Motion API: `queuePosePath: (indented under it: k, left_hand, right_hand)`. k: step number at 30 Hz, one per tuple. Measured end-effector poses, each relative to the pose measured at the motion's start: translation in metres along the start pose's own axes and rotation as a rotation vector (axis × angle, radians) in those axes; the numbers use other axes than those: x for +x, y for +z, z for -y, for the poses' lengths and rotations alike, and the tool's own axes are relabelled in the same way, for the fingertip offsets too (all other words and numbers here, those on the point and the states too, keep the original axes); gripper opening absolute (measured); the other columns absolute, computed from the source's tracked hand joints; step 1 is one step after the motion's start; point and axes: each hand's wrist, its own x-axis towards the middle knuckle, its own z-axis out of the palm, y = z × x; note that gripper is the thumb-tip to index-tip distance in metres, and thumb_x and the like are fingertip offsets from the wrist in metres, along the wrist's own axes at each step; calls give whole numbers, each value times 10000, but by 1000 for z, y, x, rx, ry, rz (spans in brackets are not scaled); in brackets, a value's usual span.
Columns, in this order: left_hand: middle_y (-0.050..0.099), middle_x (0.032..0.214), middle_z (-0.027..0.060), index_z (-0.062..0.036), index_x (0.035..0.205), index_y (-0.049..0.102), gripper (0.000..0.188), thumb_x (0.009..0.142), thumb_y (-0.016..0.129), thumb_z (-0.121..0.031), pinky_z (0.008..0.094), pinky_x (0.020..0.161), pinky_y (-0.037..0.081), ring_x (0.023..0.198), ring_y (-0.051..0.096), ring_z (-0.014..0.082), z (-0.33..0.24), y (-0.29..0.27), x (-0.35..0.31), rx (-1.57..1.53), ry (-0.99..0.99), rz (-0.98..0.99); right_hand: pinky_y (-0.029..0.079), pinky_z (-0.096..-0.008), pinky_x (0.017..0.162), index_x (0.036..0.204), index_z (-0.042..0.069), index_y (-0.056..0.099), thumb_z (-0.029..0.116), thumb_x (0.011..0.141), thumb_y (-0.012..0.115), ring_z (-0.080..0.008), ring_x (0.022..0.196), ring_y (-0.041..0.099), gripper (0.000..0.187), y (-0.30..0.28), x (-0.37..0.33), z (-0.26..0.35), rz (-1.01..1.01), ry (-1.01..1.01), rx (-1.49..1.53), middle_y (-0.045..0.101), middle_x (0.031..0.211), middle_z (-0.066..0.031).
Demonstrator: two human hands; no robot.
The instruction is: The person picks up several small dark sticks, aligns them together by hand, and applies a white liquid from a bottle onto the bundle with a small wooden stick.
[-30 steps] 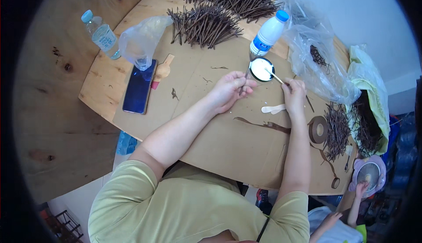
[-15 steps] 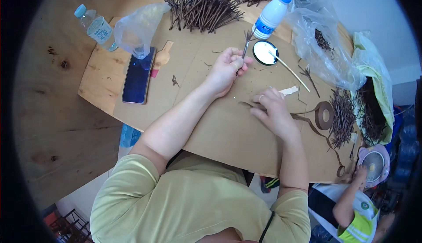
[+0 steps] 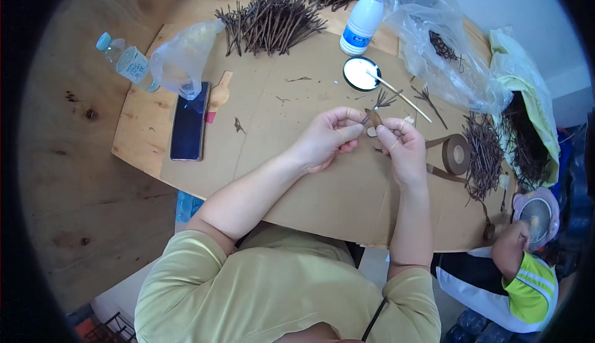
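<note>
My left hand (image 3: 328, 135) and my right hand (image 3: 401, 147) meet over the brown cardboard sheet (image 3: 297, 175). Together they pinch a thin brown twig (image 3: 379, 106) with small branching tips, and a strip of brown tape (image 3: 374, 118) sits between the fingertips. The tape roll (image 3: 456, 154) lies just right of my right hand, its loose end trailing toward me. A round white dish of glue (image 3: 361, 73) with a thin stick (image 3: 403, 98) resting across it sits just beyond my hands.
Piles of brown twigs (image 3: 269, 20) lie at the far side, more twigs (image 3: 486, 151) at the right. A white bottle (image 3: 362, 20), clear plastic bags (image 3: 434, 45), a dark phone (image 3: 188, 129), a water bottle (image 3: 127, 62). Another person's hand (image 3: 511, 247) holds a small fan (image 3: 538, 209) at lower right.
My right hand left the glue dish, dipped toward me, then came up to meet my left hand. Both now hold the twig with tape at its stem.
</note>
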Motion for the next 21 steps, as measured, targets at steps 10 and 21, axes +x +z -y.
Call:
queuePosePath:
  k: [10, 21]
  left_hand:
    - [470, 733, -9, -101, 1105, 401, 294, 850, 501, 6, 178, 507, 377, 599, 485, 49, 8, 9, -3, 400, 326, -46]
    - [484, 807, 21, -82, 1120, 419, 267, 874, 459, 15, 190, 561, 414, 624, 474, 64, 14, 12, -3, 616, 403, -54]
  right_hand:
    - [433, -183, 644, 914, 2, 579, 46, 816, 607, -57, 712, 543, 111, -6, 1, -3, -1, 13, 66, 602, 795, -18]
    - [418, -183, 633, 880, 7, 582, 82, 820, 614, -50, 691, 527, 101, -6, 2, -4, -21, 21, 99, 601, 778, -20]
